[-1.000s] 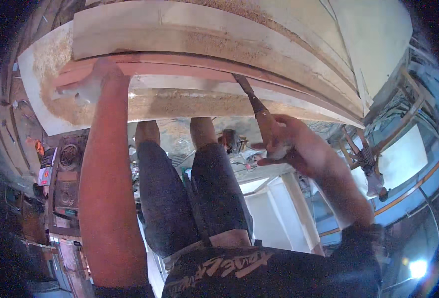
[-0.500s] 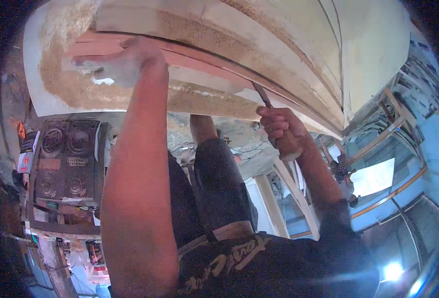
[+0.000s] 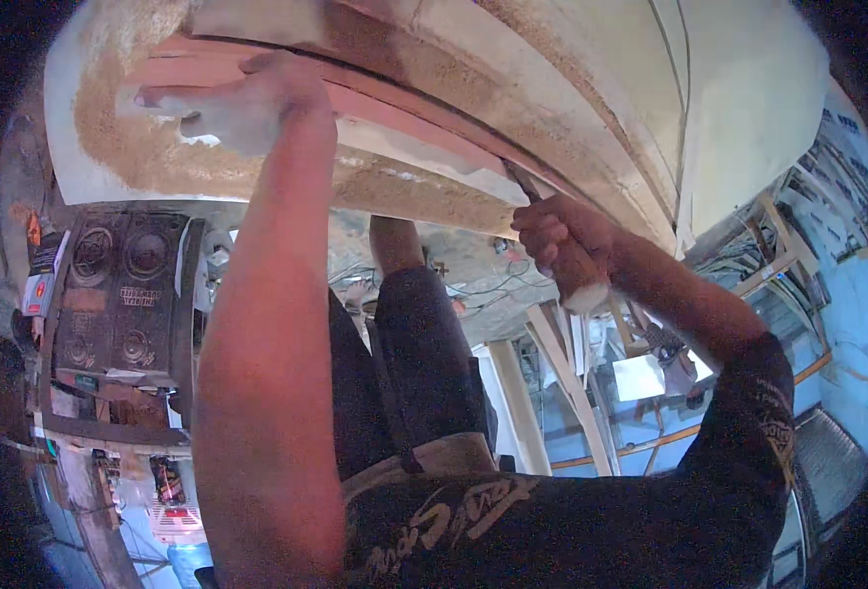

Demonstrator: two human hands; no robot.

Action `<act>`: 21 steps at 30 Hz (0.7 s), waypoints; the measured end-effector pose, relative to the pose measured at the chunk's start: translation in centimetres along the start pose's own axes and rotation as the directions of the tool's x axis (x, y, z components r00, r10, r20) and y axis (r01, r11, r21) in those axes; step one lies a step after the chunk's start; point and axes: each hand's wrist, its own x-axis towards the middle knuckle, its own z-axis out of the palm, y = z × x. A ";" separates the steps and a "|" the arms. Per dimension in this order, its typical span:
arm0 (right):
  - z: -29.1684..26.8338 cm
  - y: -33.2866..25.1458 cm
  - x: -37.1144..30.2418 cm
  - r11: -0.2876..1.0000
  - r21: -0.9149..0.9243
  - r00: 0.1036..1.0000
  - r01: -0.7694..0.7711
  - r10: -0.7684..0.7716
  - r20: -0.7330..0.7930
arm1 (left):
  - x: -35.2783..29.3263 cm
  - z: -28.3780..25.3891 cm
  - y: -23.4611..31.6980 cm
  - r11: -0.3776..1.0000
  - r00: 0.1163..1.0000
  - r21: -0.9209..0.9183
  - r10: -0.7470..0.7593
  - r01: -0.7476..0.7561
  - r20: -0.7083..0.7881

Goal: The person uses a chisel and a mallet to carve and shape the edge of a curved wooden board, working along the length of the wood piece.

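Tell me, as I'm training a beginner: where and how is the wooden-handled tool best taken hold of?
Probably by the thick wooden handle, coming from the person's side, slightly right: its blunt end points back that way, while the narrow dark blade points toward the pink board. The right hand grips there.

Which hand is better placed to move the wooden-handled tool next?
Probably the right hand: it already grips the wooden-handled tool, blade toward the pink strip. The left hand lies over that strip, away from the tool.
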 end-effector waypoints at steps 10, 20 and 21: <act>3.0 0.5 0.3 0.994 -0.107 0.987 -0.002 -0.015 -0.158 | -0.1 0.5 0.0 1.000 1.000 -0.015 -0.028 0.028 0.005; 5.1 -0.3 0.9 0.958 -0.283 0.952 -0.050 -0.040 -0.304 | -0.1 0.8 -0.1 0.995 0.995 -0.017 -0.103 0.103 -0.002; 5.1 -0.4 1.0 0.952 -0.303 0.955 -0.045 -0.047 -0.292 | 0.0 0.7 -0.3 0.994 0.994 -0.016 -0.112 0.112 -0.003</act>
